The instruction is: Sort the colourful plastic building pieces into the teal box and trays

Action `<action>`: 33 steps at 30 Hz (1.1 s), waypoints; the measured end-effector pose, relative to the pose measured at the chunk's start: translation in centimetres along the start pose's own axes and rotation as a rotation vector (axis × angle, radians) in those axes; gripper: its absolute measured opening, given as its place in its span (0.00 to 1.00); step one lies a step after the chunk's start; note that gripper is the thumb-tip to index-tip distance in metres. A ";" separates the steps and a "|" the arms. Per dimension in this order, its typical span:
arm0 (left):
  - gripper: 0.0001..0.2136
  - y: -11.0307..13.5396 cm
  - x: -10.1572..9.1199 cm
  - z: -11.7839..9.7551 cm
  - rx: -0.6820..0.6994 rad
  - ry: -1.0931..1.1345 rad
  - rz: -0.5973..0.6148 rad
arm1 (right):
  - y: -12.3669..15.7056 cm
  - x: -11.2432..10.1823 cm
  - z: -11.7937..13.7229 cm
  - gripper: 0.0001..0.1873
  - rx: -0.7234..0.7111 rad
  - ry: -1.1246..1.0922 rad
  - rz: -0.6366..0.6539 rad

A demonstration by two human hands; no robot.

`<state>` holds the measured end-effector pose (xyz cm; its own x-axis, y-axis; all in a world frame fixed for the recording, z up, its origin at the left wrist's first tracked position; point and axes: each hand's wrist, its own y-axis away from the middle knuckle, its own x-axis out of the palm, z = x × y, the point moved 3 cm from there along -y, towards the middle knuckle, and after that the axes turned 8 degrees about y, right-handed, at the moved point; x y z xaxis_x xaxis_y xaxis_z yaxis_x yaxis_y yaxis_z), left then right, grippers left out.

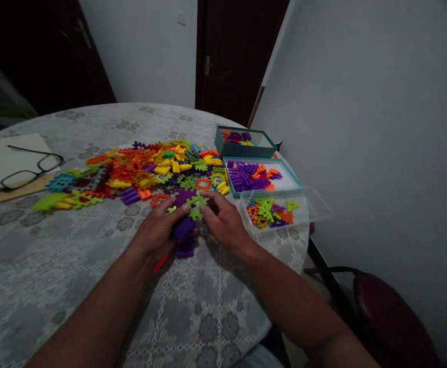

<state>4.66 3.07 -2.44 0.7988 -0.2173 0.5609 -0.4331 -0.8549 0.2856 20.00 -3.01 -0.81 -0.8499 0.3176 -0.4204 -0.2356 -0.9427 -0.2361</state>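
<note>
Between my two hands is a small assembly of interlocking plastic building pieces, purple [184,228] with a lime-green notched piece [196,206] at its upper right. My left hand [155,227] is closed round the purple part, thumb on top. The fingers of my right hand [225,217] pinch the green piece at its right edge. Below the hands, another purple piece [185,249] and an orange-red piece [161,263] show; whether they join the assembly I cannot tell. Just beyond lies a heap of mixed coloured building pieces [135,166].
A teal box [246,148] and its shallow lid [294,177], both with pieces inside, stand right of the heap. Nearer is a clear plastic tray [302,207] holding triangular pieces. Glasses [35,174] lie on a board at left. A dark red stool [390,312] stands beside the round table.
</note>
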 end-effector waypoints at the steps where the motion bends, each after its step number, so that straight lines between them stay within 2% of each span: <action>1: 0.22 0.1 0.1 0.1 -0.005 0.001 0.006 | 0.0 0.0 -0.5 0.18 0.043 -0.066 0.002; 6: 0.18 0.2 0.1 0.2 -0.020 0.034 -0.004 | -0.3 -0.4 -1.5 0.21 0.183 -0.267 -0.019; 16: 0.18 -0.3 -0.6 0.2 0.011 0.089 0.002 | -0.1 -0.5 -2.3 0.23 0.200 -0.302 -0.008; 20: 0.18 -0.3 -0.6 -0.1 0.018 0.127 -0.048 | -0.2 -0.6 -2.1 0.22 0.168 -0.293 -0.026; 23: 0.17 -0.3 -0.7 -0.3 0.032 0.139 -0.073 | -0.2 -1.0 -1.9 0.10 0.129 -0.205 -0.034; 25: 0.17 -0.5 -0.8 -0.3 0.049 0.147 -0.070 | -0.2 -1.4 -1.6 0.06 0.114 -0.114 -0.007; 30: 0.16 -0.8 -1.1 0.2 0.037 0.151 -0.044 | -0.2 -4.1 -0.2 0.12 0.051 0.134 0.102; 33: 0.16 -1.0 -1.3 0.3 0.034 0.171 -0.051 | -1.5 -6.0 0.5 0.17 0.017 0.237 0.195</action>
<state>4.13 4.06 -3.64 0.7354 -0.0925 0.6713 -0.3774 -0.8787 0.2923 25.25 -3.51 2.50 -0.7469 0.1434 -0.6493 -0.0882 -0.9892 -0.1170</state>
